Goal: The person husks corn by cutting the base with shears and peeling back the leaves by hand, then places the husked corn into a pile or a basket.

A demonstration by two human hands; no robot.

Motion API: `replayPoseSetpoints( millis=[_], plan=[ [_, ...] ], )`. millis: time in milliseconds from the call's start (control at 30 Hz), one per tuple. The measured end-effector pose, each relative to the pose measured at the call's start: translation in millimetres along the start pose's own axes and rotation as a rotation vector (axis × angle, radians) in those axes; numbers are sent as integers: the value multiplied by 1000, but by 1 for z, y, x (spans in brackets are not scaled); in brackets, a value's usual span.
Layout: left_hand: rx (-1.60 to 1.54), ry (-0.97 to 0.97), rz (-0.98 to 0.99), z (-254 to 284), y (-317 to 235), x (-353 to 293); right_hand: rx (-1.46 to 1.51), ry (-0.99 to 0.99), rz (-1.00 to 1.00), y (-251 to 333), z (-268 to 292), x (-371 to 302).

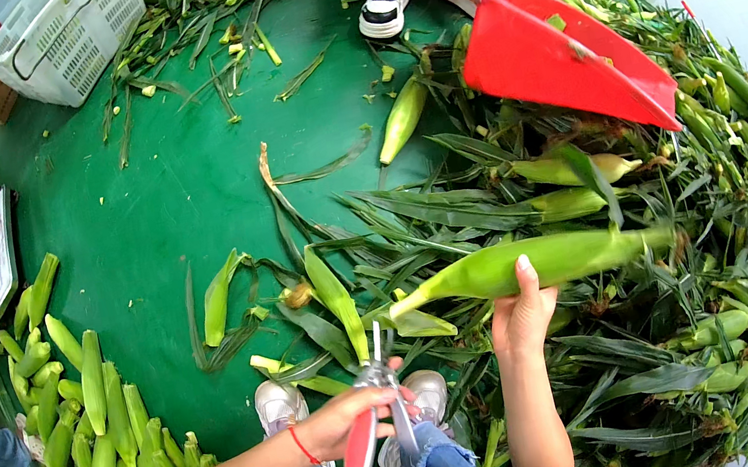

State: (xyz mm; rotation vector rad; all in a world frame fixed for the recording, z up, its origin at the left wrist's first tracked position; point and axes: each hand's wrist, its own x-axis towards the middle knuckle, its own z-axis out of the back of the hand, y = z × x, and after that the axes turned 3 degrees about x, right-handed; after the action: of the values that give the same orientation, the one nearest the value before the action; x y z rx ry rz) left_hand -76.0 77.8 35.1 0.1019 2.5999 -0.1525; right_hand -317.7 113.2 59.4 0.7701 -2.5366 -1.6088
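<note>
The right hand (521, 316) grips a green corn ear (491, 272); to that hand's left, the left hand (354, 415) holds shears (377, 377) (red-handled).

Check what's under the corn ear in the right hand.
The right hand holds the corn ear from beneath, thumb visible, other fingers mostly hidden. Around its outline, the leafy heap shows below; whatever lies directly under the ear is covered.

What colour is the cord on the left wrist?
Red: the cord shows in the head view.
</note>
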Motion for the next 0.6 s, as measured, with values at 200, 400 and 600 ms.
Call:
replayPoseSetpoints(
  millis=[200,400,600],
  plan=[
    [19,-69,75,-22,-10,18,-39,53,30,-22,-14,-17],
    [-105,-58,25,-15,-23,28,-52,27,-47,-39,-17,-34],
    [65,-149,-140,-7,-12,21,-91,45,-46,-48,-9,-28]
  ],
)
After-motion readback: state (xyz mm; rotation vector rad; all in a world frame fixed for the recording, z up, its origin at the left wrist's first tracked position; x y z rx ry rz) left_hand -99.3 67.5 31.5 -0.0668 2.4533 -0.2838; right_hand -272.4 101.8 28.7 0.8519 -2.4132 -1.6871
